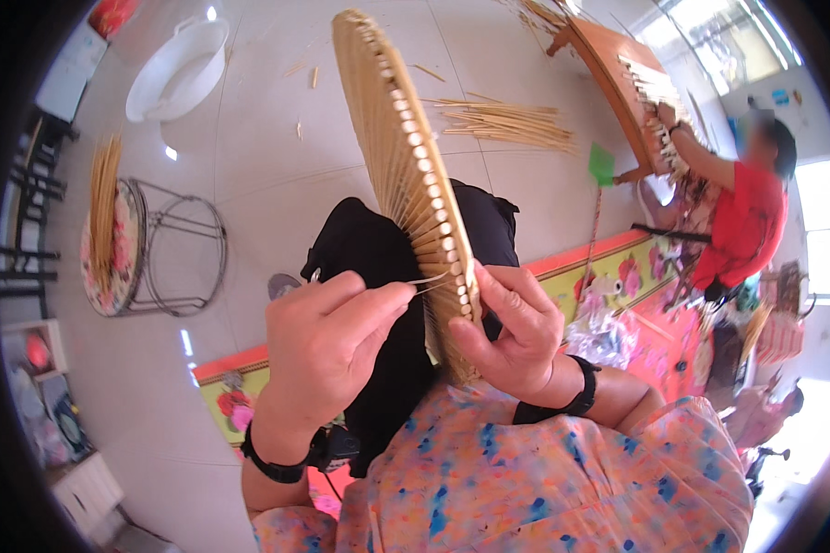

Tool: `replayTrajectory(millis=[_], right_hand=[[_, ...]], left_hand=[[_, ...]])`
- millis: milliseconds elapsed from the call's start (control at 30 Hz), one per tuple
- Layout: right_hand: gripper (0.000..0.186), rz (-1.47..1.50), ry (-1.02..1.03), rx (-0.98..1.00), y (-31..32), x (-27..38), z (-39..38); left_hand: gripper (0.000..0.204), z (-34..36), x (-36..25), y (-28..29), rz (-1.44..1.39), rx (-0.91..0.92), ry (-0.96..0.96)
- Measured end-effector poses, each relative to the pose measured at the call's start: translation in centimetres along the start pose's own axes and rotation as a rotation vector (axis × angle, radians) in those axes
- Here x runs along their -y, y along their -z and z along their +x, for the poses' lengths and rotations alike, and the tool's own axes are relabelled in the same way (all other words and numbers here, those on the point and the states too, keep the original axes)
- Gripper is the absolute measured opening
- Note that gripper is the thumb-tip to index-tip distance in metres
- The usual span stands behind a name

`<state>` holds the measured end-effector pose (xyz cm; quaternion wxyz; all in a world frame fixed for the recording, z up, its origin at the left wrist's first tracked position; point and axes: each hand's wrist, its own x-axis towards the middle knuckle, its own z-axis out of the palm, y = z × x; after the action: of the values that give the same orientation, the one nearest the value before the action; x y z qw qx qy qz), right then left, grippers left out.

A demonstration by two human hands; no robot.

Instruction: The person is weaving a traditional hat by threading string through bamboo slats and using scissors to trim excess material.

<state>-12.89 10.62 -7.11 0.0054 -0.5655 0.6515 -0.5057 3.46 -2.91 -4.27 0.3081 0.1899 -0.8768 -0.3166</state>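
A long oval piece of tan bamboo stands on edge between my black-clad legs, with radiating ribs and a row of white round ends along its rim. My left hand pinches a thin pale strand that reaches to the rim just above my right hand. My right hand grips the rim at the lower part of the piece, its thumb and fingers on either side. The lowest part of the piece is hidden behind my hands and patterned garment.
Bamboo sticks lie on the tiled floor and a floral stool at left. A white tub stands beyond. At right, a person in red works at a wooden table; another person is farther back. A floral mat lies underneath.
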Motion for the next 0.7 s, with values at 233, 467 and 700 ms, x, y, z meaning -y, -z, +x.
replayTrajectory(millis=[233, 467, 700], right_hand=[[0.055, 0.202, -0.115, 0.016, -0.4, -0.4, -0.2], [0.051, 0.347, 0.023, -0.146, -1.4, -1.3, -0.7], [0.039, 0.403, 0.036, -0.199, -1.8, -1.6, -0.9]], left_hand=[[0.020, 0.0, -0.9, 0.1, 0.048, 0.049, 0.047], [0.020, -0.2, -1.8, 0.5, 0.171, 0.073, 0.078], [0.018, -0.3, -2.2, 0.8, 0.207, 0.096, 0.110]])
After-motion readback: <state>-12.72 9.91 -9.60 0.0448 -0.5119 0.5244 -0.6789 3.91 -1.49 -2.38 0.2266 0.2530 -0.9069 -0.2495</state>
